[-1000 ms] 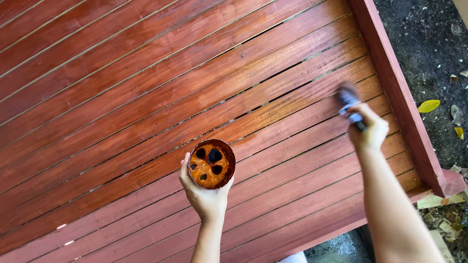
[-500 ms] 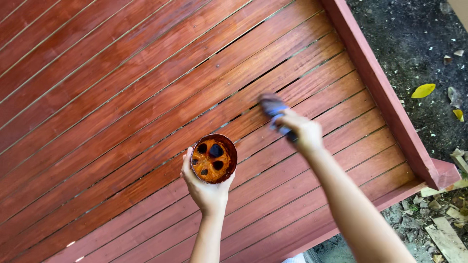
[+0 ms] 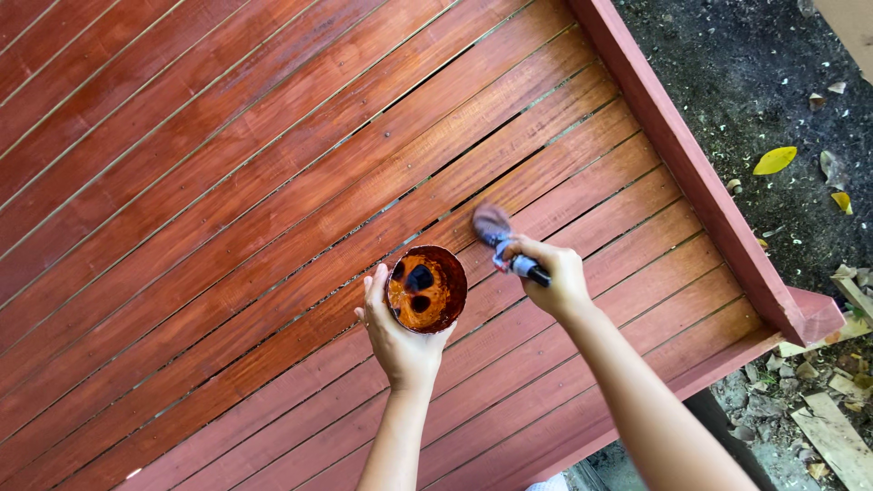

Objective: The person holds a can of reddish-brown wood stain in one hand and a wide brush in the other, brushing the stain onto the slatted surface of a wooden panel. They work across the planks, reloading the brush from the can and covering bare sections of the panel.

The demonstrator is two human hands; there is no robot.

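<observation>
A small cup (image 3: 426, 288) of dark reddish-brown stain is held in the left hand (image 3: 400, 336) just below the centre of the frame, the fingers wrapped around its side and bottom, its mouth tipped toward the camera. A brush (image 3: 506, 240) is clamped in the right hand (image 3: 555, 277), just right of the cup; its blurred bristle head points to the upper left and hangs close above the cup's rim. Both are held over a slatted wooden deck (image 3: 227, 182), stained red, whose boards run diagonally from lower left to upper right. A raised edge board (image 3: 691, 164) bounds it on the right, with bare soil and a yellow leaf (image 3: 774, 160) beyond.

The step in hand is judged to be the loading of the brush. It is best done with the cup kept level, so that nothing is spilled on the boards, and with only the bristle tips dipped. Excess should be wiped off against the inner rim before the brush is carried away. Strokes are best laid along the grain, one board at a time, with the gaps between slats watched for pooling. The boards at the lower right look paler, so they may need more.
</observation>
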